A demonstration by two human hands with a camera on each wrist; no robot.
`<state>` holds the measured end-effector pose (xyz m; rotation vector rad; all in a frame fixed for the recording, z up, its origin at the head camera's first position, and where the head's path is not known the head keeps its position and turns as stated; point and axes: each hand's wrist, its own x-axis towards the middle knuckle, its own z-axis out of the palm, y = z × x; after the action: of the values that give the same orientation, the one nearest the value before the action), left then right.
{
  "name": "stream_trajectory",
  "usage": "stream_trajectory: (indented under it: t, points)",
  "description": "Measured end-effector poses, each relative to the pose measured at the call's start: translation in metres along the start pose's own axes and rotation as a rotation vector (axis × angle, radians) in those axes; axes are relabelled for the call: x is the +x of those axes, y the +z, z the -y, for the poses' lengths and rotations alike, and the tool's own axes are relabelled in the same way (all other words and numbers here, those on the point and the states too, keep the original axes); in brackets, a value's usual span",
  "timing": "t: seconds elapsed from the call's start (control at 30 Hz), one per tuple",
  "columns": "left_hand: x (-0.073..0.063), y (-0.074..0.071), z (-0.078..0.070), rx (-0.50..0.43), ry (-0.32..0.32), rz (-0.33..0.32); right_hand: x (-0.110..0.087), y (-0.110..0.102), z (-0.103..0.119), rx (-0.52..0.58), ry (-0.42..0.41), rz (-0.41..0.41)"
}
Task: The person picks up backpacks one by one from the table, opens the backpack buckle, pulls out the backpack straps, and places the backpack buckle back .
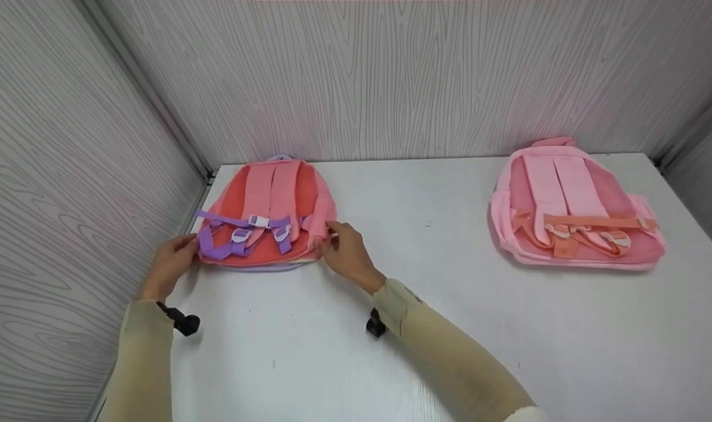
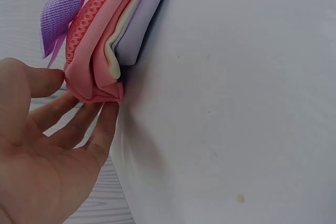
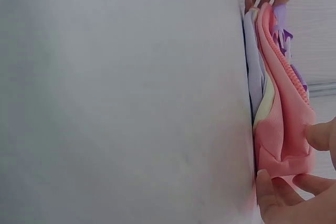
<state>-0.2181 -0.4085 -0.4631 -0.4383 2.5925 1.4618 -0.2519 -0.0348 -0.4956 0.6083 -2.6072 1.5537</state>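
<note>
A coral backpack with purple straps lies on the white table, its shoulder straps facing up. My left hand is at its lower left corner. In the left wrist view, the left thumb touches one side of that corner and the fingers curl against the other. At the lower right corner, my right hand holds the side between thumb and fingers. The right wrist view shows the right thumb on the coral fabric and the fingertips by the table. Lilac and cream layers show under the coral back.
A pink backpack with orange straps lies on the right side of the white table, also straps up. Wood-grain panels rise behind the table and along the left and right sides.
</note>
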Motion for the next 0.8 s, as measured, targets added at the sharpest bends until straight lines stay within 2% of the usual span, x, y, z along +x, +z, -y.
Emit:
stream_trajectory:
  t: [0.2,0.37,0.8]
  points:
    - [-0.002,0.002,-0.001,-0.033,0.006,-0.012,0.0,-0.002,0.004,0.003,0.037,0.035]
    - [-0.003,0.004,0.0,-0.039,0.037,-0.025,0.0,-0.004,0.005,0.015,0.059,0.057]
    - [-0.008,0.01,0.003,-0.038,0.07,-0.022,-0.005,-0.019,0.001,0.077,0.062,0.106]
